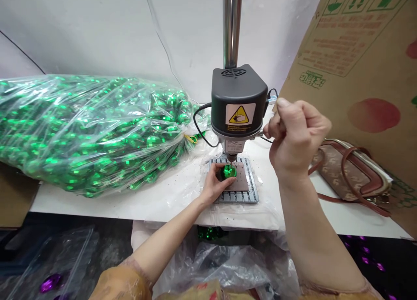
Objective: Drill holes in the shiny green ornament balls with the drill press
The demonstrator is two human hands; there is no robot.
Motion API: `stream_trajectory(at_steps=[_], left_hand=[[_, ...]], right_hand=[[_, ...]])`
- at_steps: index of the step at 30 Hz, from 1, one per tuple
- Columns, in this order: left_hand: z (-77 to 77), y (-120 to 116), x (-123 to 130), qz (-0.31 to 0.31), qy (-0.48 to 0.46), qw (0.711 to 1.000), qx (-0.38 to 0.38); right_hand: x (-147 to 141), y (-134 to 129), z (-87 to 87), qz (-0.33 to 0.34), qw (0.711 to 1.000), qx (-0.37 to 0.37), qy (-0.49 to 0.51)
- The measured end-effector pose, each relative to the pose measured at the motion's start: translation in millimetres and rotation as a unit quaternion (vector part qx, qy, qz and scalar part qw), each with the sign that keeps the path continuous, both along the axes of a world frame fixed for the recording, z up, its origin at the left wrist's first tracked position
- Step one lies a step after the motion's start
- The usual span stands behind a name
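Shiny green round piece (230,171) sits pinched in the left hand (215,185), just below mid-frame, under the black-and-silver drill press (240,91). Right of centre, the right hand (298,137) makes a fist; whether it holds anything, I cannot tell. A bulging clear plastic bag (91,132) lies at frame left.

bright even light, glare on plastic bag (94,135), shadow beneath table (110,208), edges stretched

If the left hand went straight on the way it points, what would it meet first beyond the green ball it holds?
Probably the drill bit, which points down at the green ball in the left hand; depth is unclear, so bit and ball may already touch.
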State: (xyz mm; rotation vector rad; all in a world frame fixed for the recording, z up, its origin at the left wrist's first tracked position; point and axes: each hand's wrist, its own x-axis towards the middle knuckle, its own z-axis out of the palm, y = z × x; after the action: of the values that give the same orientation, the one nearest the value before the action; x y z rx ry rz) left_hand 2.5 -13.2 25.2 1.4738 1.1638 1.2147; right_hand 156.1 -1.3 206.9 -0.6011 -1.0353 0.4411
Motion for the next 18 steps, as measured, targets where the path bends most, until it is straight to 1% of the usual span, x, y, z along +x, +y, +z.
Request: stream_trajectory(at_steps=[2, 3, 4, 5, 6, 7, 8, 9, 10, 11, 12, 13, 14, 15, 16, 18], left_hand=[[4.0, -18.9, -5.6, 0.048, 0.054, 0.997, 0.041], [4.2, -32.3, -10.3, 0.047, 0.086, 0.992, 0.074], [2.8, -47.8, -16.3, 0.026, 0.122, 0.985, 0.120], [-0.3, -64.8, -23.3, -0.015, 0.163, 0.971, 0.177], [-5.0, -82.6, -31.0, -0.063, 0.212, 0.946, 0.239], [-10.8, -100.2, -39.3, -0.095, 0.268, 0.910, 0.302], [-17.3, -116.6, -47.8, -0.114, 0.333, 0.870, 0.346], [-23.6, -130.8, -56.4, -0.125, 0.390, 0.831, 0.375], [-29.2, -141.9, -64.9, -0.129, 0.430, 0.801, 0.396], [-33.3, -148.9, -73.0, -0.129, 0.452, 0.783, 0.408], [-35.6, -151.0, -80.4, -0.125, 0.454, 0.776, 0.419], [-35.7, -147.8, -86.9, -0.115, 0.442, 0.778, 0.431], [-33.7, -138.9, -92.1, -0.100, 0.421, 0.788, 0.439], [-29.9, -124.2, -95.9, -0.081, 0.400, 0.801, 0.439], [-24.8, -104.0, -98.1, -0.063, 0.380, 0.815, 0.433], [-12.7, -50.4, -98.3, -0.036, 0.354, 0.852, 0.384]], right_hand=[[1.4, 3.4, 8.4, 0.005, 1.000, -0.006, -0.013], [2.1, 4.6, 9.6, 0.005, 1.000, -0.004, -0.018], [2.7, 5.4, 9.4, 0.003, 1.000, -0.003, -0.022], [3.1, 5.7, 8.4, 0.001, 1.000, -0.002, -0.021], [3.4, 5.7, 7.0, 0.000, 1.000, -0.002, -0.017], [3.3, 5.5, 5.7, 0.001, 1.000, -0.003, -0.012], [3.1, 5.3, 4.8, 0.001, 1.000, -0.004, -0.005], [2.7, 5.1, 4.4, 0.001, 1.000, -0.004, 0.001], [2.2, 5.0, 4.3, 0.002, 1.000, -0.004, 0.007], [1.6, 4.9, 4.6, 0.004, 1.000, -0.002, 0.010], [0.9, 4.9, 5.0, 0.005, 1.000, 0.001, 0.011], [0.3, 4.8, 5.5, 0.005, 1.000, 0.004, 0.012], [-0.3, 4.7, 5.9, 0.003, 1.000, 0.008, 0.011], [-0.8, 4.6, 6.2, 0.001, 1.000, 0.010, 0.009], [-1.3, 4.4, 6.3, -0.001, 1.000, 0.012, 0.010], [-1.9, 3.9, 6.4, -0.003, 1.000, 0.010, 0.017]])
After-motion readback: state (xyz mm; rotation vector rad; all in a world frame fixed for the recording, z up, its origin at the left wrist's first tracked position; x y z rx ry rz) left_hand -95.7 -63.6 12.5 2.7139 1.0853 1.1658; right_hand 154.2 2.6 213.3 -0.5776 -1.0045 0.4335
